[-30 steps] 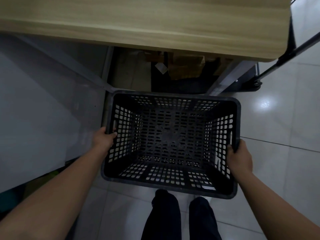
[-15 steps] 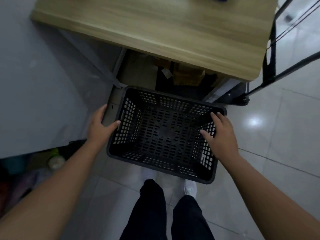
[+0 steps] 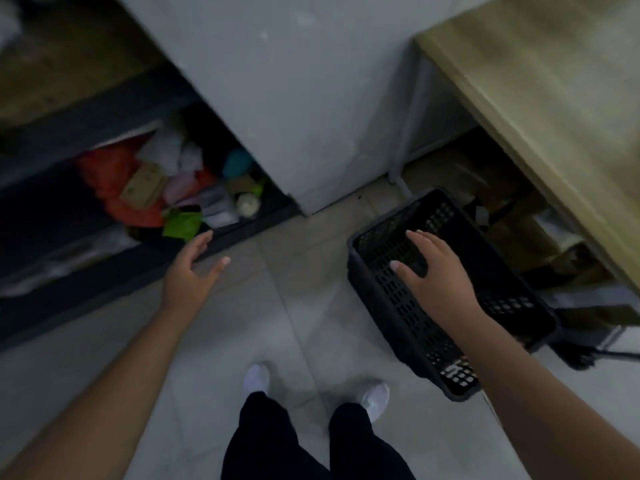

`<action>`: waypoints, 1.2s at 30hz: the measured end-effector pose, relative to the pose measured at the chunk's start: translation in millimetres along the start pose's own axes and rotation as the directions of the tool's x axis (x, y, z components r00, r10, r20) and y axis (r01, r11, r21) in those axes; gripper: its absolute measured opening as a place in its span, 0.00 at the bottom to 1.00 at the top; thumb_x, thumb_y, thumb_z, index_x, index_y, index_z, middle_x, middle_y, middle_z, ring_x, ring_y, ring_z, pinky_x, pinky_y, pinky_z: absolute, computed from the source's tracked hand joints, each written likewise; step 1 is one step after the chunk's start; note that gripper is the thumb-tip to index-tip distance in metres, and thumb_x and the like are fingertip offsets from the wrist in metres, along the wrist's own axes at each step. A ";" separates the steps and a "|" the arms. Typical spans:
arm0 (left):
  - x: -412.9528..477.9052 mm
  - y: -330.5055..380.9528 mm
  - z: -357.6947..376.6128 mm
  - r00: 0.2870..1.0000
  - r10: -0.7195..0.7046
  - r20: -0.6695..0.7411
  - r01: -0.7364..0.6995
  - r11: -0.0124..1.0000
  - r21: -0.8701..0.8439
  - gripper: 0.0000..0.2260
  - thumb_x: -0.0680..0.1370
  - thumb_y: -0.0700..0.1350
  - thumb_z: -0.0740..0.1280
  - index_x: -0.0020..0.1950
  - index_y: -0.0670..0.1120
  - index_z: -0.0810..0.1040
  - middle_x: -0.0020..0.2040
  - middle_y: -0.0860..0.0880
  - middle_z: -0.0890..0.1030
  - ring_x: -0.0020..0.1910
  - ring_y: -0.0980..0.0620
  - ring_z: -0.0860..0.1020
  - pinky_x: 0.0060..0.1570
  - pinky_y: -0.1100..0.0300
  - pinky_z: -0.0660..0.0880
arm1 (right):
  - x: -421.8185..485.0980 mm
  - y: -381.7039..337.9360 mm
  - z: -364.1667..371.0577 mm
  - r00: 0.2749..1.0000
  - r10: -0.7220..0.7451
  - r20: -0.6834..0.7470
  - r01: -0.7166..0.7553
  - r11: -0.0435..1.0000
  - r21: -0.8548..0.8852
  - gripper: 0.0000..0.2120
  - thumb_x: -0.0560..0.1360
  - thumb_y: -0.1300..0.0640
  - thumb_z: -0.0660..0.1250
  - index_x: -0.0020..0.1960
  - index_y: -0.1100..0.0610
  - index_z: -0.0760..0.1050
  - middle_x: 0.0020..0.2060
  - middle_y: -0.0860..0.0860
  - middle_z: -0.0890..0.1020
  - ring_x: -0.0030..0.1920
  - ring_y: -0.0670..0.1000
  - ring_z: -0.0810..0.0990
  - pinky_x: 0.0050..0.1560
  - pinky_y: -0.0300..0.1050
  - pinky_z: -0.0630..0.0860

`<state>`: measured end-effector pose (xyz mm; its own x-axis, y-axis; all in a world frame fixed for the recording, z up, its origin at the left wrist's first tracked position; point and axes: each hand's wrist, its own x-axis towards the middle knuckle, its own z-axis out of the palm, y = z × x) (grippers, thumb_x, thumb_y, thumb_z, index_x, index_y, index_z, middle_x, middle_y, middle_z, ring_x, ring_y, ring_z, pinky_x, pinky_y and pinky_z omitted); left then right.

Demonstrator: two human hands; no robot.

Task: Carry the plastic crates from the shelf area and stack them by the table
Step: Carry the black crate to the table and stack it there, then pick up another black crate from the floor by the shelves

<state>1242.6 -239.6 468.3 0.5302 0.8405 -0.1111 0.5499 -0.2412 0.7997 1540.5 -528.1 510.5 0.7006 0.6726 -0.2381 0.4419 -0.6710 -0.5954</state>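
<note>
Crate (image 3: 408, 306): black, perforated plastic, upright on the tiled floor (image 3: 284, 341), at the edge of the wooden table (image 3: 554, 109), far end partly under the tabletop. Empty as far as visible.
Right hand (image 3: 433, 275): above the crate's open top, palm down, fingers spread and extended, gripping nothing. Contact with the crate rim: cannot tell, view blurred.
Left hand (image 3: 188, 275): over bare floor, well apart from the crate, palm turned inward, fingers loosely spread, holding nothing.
Table: light wood top, upper right of view; cardboard boxes (image 3: 512, 216) in shadow beneath it.
Shelf unit (image 3: 104, 271): dark, low, at left; lower bay filled with mixed items, among them an orange bag (image 3: 110, 174), a green piece (image 3: 181, 225) and a teal object (image 3: 237, 162). Details blurred.
Wall panel (image 3: 294, 98): grey, between shelf unit and table.
Legs and shoes (image 3: 375, 396): dark trousers, white shoes, standing on the tiles between shelf unit and crate.
Image quality: dim, motion-blurred throughout.
</note>
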 end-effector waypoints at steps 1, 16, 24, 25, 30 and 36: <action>-17.2 -14.4 -34.0 0.997 -0.040 -0.067 0.039 0.999 -0.009 0.23 0.71 0.61 0.71 0.65 0.69 0.71 0.68 0.55 0.77 0.65 0.61 0.74 0.61 0.70 0.68 | 0.3 -25.0 9.5 0.998 -0.056 0.030 0.056 0.998 -0.004 0.31 0.74 0.39 0.66 0.74 0.47 0.64 0.74 0.48 0.66 0.73 0.51 0.63 0.69 0.52 0.67; -286.3 -204.6 -369.1 0.741 -0.370 -0.560 0.331 0.927 -0.175 0.25 0.74 0.55 0.73 0.68 0.67 0.70 0.67 0.59 0.74 0.63 0.59 0.72 0.60 0.62 0.67 | -110.0 -373.4 236.4 0.794 -0.506 0.338 0.535 0.845 0.006 0.30 0.74 0.45 0.69 0.73 0.52 0.67 0.70 0.53 0.71 0.71 0.52 0.67 0.64 0.39 0.60; -406.5 -289.0 -491.5 0.571 -0.477 -0.668 0.372 0.876 -0.308 0.28 0.73 0.57 0.71 0.72 0.57 0.72 0.68 0.56 0.76 0.66 0.59 0.73 0.63 0.59 0.68 | -203.0 -528.9 363.5 0.628 -0.610 0.484 0.656 0.749 0.093 0.28 0.74 0.49 0.70 0.72 0.54 0.69 0.69 0.53 0.73 0.70 0.50 0.67 0.65 0.36 0.58; -419.9 -296.6 -503.4 0.540 -0.487 -0.686 0.380 0.869 -0.318 0.27 0.73 0.58 0.71 0.72 0.58 0.72 0.68 0.57 0.76 0.66 0.60 0.73 0.63 0.59 0.68 | -211.9 -547.2 380.0 0.599 -0.626 0.500 0.669 0.734 0.117 0.28 0.74 0.49 0.70 0.72 0.55 0.69 0.69 0.53 0.73 0.69 0.48 0.67 0.65 0.35 0.57; -472.7 -342.6 -556.5 0.364 -0.564 -0.741 0.427 0.808 -0.406 0.26 0.73 0.57 0.72 0.71 0.61 0.72 0.66 0.64 0.75 0.65 0.65 0.72 0.60 0.63 0.67 | -248.7 -637.8 475.2 0.466 -0.649 0.601 0.708 0.682 0.186 0.30 0.74 0.47 0.70 0.74 0.52 0.66 0.71 0.52 0.70 0.71 0.49 0.66 0.67 0.42 0.61; -511.2 -400.6 -625.2 0.091 -0.646 -0.757 0.489 0.692 -0.532 0.25 0.75 0.53 0.74 0.70 0.61 0.72 0.66 0.59 0.77 0.65 0.58 0.74 0.59 0.56 0.70 | -299.3 -768.8 596.5 0.303 -0.646 0.700 0.703 0.648 0.294 0.33 0.74 0.43 0.68 0.75 0.48 0.62 0.73 0.51 0.66 0.71 0.50 0.66 0.69 0.49 0.65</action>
<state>347.9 -269.3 573.7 -0.7958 0.6002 -0.0802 0.2965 0.5016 0.8127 656.9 -27.4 581.8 -0.4657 0.8560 -0.2246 0.6139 0.1298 -0.7786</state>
